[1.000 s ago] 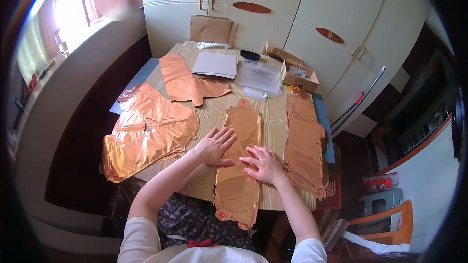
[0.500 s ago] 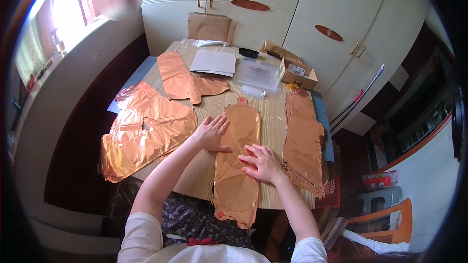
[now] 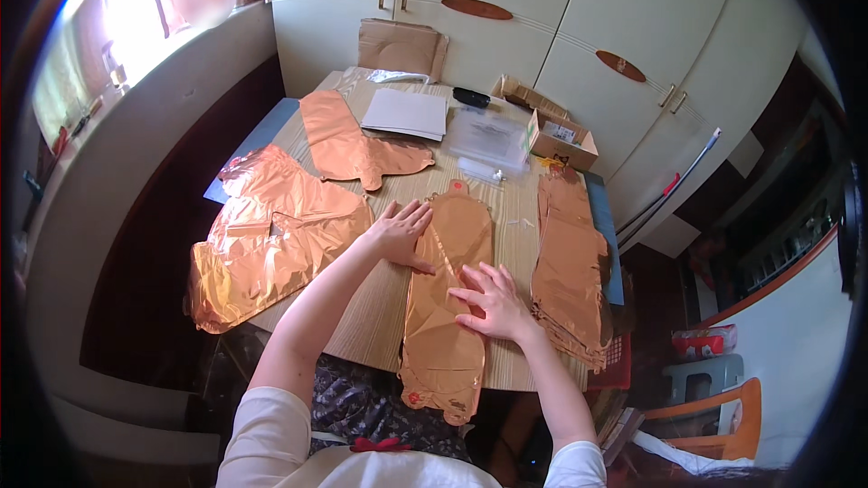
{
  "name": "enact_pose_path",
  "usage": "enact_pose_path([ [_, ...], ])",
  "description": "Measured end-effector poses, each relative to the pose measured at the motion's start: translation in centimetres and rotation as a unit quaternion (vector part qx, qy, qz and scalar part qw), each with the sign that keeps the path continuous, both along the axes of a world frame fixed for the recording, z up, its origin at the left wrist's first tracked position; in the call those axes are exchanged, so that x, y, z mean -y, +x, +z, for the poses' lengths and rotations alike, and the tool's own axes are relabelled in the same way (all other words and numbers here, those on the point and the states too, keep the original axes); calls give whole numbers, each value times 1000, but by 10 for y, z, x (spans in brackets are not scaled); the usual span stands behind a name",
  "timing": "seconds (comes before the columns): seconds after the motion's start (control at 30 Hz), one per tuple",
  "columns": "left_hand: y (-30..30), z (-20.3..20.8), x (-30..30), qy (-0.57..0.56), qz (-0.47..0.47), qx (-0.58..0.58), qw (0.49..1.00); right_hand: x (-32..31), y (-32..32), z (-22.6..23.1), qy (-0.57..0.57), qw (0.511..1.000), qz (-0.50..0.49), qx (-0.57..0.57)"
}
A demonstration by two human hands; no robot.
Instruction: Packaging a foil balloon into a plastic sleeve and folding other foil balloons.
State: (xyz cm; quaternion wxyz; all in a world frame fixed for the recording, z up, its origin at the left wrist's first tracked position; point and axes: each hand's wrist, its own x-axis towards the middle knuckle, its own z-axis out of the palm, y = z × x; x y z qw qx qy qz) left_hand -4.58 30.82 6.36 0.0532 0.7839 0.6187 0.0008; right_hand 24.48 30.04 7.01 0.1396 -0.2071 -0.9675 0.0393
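Note:
A long, flat copper-coloured foil balloon [image 3: 446,325] lies lengthwise in front of me, its near end hanging over the table's front edge. My left hand [image 3: 404,233] rests on its left edge, fingers stretched out. On its right half my right hand [image 3: 497,303] lies with fingers spread. Neither hand grips anything. A slanting crease runs across the foil between the hands. To the left is a larger crumpled foil balloon [image 3: 280,244], with another flat foil balloon [image 3: 344,140] behind it. A stack of folded foil balloons [image 3: 570,262] lies at the right.
Toward the back of the wooden table [image 3: 362,334] are a stack of white sheets [image 3: 404,112], a clear plastic case [image 3: 488,134], a black object [image 3: 471,97] and an open cardboard box [image 3: 565,140]. Folded cardboard [image 3: 402,50] leans against the cupboard. An orange chair [image 3: 746,420] stands at right.
The whole view has shifted slightly. Both hands stay on the middle balloon, and the crease between them looks sharper and brighter.

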Motion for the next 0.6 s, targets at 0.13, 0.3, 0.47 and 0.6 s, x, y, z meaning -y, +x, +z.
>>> enact_pose_path([
  [0.13, -4, -11, -5, 18, -4, -3, 1000, 6, -28, 13, 0, 997, 68, 24],
  [0.3, -4, -10, -4, 19, -2, -7, 1000, 18, -61, -3, -17, 989, 130, 60],
  [0.47, -1, -4, 0, 13, 4, 4, 1000, 32, -62, -14, -6, 991, 131, 20],
  [0.6, -2, -5, 1, 16, 6, 4, 1000, 49, -64, -15, -30, 994, 108, 9],
])
